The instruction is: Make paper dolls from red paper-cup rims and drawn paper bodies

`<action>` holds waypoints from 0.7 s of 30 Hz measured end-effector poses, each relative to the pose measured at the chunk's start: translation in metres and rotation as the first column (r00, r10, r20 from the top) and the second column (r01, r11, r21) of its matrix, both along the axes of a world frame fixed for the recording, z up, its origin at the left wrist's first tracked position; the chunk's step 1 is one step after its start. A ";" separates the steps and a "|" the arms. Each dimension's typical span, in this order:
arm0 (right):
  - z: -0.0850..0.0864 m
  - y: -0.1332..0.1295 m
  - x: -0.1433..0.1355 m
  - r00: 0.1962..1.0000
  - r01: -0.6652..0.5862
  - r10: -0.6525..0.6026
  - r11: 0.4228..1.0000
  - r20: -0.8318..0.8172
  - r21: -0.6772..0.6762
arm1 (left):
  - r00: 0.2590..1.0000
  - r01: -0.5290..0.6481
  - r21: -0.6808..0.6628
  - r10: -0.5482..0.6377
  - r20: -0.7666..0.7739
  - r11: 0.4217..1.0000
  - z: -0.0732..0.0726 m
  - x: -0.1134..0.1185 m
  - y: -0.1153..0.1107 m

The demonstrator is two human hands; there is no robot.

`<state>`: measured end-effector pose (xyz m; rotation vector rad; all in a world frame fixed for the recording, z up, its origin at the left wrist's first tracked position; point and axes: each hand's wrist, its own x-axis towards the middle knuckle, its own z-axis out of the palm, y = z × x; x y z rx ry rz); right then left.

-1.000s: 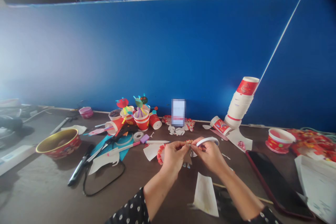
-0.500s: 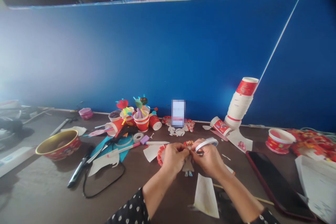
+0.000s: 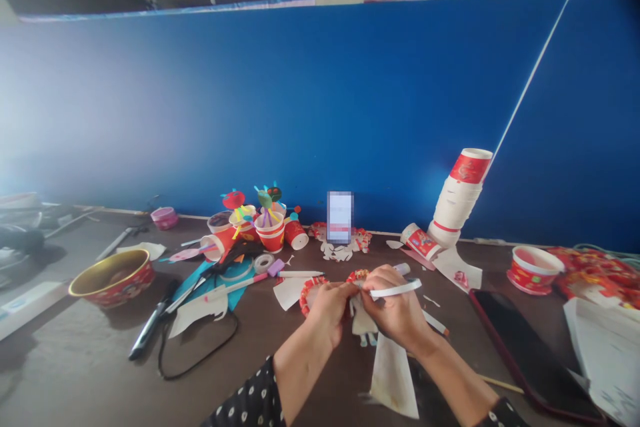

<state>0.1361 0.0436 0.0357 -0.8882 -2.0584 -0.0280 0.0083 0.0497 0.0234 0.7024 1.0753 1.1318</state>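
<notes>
Head view: The dark table (image 3: 95,373) is running back to the blue wall (image 3: 300,100). Open surface is lying in front of the gold-lined bowl (image 3: 113,277) and between the black cord (image 3: 200,361) and the left forearm. On the right, the dark phone (image 3: 533,353) and a thin stick (image 3: 501,383) are narrowing the room beside the right forearm.

The bowl is holding something brownish, too unclear to identify. Upright paper cups (image 3: 271,233) are carrying craft pieces with red and green heads; other cups near them are lying tipped. A cup stack (image 3: 455,203) is leaning to the right, with a tipped cup (image 3: 420,241) just beside its base. A red cup (image 3: 535,268) is standing beyond the phone.

The left hand (image 3: 327,313) is pinching with closed fingertips; the pinched part is too small to tell. The right hand (image 3: 397,313) is grasping a white tape roll (image 3: 397,289), its fingertips meeting the left ones. The paper figure (image 3: 364,325) is lying below the fingertips, between the hands. A red-rimmed piece (image 3: 305,297) is sitting behind the left hand. A paper scrap (image 3: 393,377) is occupying the space between the forearms, and a pen (image 3: 300,274) is lying behind the left hand.
</notes>
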 end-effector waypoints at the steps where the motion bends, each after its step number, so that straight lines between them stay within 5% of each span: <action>1: 0.002 -0.001 0.000 1.000 -0.008 0.007 1.000 -0.028 -0.003 | 1.000 0.000 -0.009 0.000 -0.002 1.000 0.000 -0.001 0.001; 5: 0.011 -0.005 0.004 0.985 -0.020 -0.009 0.986 -0.170 -0.165 | 0.999 0.008 0.020 -0.007 -0.043 1.000 0.006 -0.004 0.000; 11: 0.012 -0.001 0.009 0.924 -0.050 -0.164 0.844 -0.346 -0.534 | 0.988 0.057 0.185 -0.030 -0.150 0.981 0.014 -0.002 -0.006; 21: 0.010 0.003 0.015 0.886 -0.162 -0.155 0.781 -0.437 -0.604 | 0.979 0.130 0.173 -0.098 -0.180 0.976 0.019 -0.002 -0.009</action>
